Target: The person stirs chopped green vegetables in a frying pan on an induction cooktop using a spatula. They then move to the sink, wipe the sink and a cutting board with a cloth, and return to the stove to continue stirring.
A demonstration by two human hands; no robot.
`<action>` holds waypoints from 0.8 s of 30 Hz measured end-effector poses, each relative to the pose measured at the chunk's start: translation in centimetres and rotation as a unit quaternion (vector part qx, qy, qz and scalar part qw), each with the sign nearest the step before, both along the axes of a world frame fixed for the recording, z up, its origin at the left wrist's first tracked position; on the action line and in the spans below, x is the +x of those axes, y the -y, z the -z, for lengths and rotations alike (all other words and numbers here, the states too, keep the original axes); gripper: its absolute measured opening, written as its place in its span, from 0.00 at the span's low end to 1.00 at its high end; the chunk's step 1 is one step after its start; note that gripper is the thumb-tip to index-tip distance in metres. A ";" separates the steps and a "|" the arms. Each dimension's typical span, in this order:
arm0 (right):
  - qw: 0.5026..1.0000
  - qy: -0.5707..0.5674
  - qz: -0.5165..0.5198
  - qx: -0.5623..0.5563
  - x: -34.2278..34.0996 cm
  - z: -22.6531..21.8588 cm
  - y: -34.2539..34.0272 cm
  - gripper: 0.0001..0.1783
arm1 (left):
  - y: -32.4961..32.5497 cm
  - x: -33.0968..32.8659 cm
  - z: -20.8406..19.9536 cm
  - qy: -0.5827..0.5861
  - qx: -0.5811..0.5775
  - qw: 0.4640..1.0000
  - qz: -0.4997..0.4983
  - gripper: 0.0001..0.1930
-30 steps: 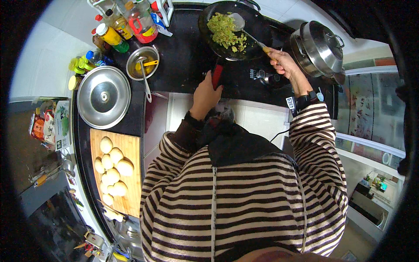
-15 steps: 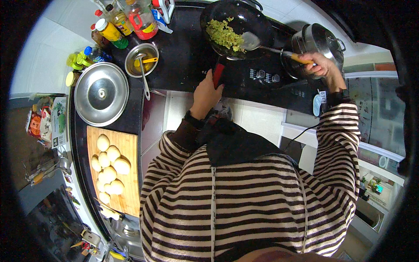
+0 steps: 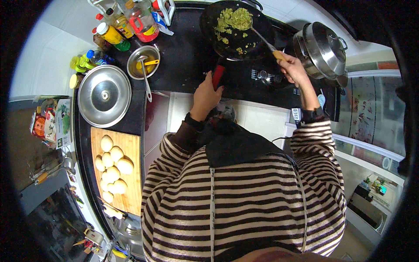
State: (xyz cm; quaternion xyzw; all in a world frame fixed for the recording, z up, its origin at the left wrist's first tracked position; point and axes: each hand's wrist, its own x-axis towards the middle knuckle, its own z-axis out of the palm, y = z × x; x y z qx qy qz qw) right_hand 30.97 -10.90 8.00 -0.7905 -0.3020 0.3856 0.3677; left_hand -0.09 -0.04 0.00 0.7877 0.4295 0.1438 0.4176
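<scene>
A dark wok [image 3: 210, 27] sits on the stove at the back. Its red handle [image 3: 218, 77] points toward me, and my left hand [image 3: 207, 97] is closed round it. My right hand [image 3: 293, 70] grips a spatula [image 3: 265, 40] by its wooden end. The spatula's metal shaft reaches over the right side of the wok. Its head is in a heap of chopped yellow-green food [image 3: 235, 18] at the wok's far side, partly hidden by it. Smaller bits of the food lie scattered on the near wall of the wok.
A lidded steel pot [image 3: 325, 48] stands right of the wok, close to my right hand. To the left are a steel bowl [image 3: 132, 70] with a ladle and yellow utensil, a round metal lid [image 3: 104, 81], several bottles [image 3: 112, 36], and a cutting board [image 3: 131, 148] bearing peeled potatoes [image 3: 125, 166].
My right hand has moved left with the spatula, whose head went to the wok's far side. The food has shifted from the left to the far side. My left hand stays on the handle.
</scene>
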 end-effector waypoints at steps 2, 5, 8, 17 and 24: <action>0.949 0.298 -0.096 0.032 0.6 -1.4 0.5 0.26 | 0.0 0.0 0.1 0.004 0.006 1.000 0.003 0.37; 0.943 0.321 -0.089 -0.018 2.0 -3.2 0.9 0.25 | 0.0 0.0 0.1 0.008 0.017 1.000 0.002 0.36; 0.913 0.397 -0.067 -0.061 2.7 -3.2 -0.5 0.25 | 0.1 0.1 0.2 0.012 0.017 1.000 0.002 0.36; 0.923 0.347 -0.160 -0.052 -2.2 -0.2 -4.9 0.30 | -0.1 -0.2 0.8 0.015 0.015 1.000 0.007 0.36; 0.812 0.529 -0.236 -0.068 -1.6 -6.3 3.0 0.38 | -0.1 0.1 0.5 0.009 0.019 1.000 0.005 0.37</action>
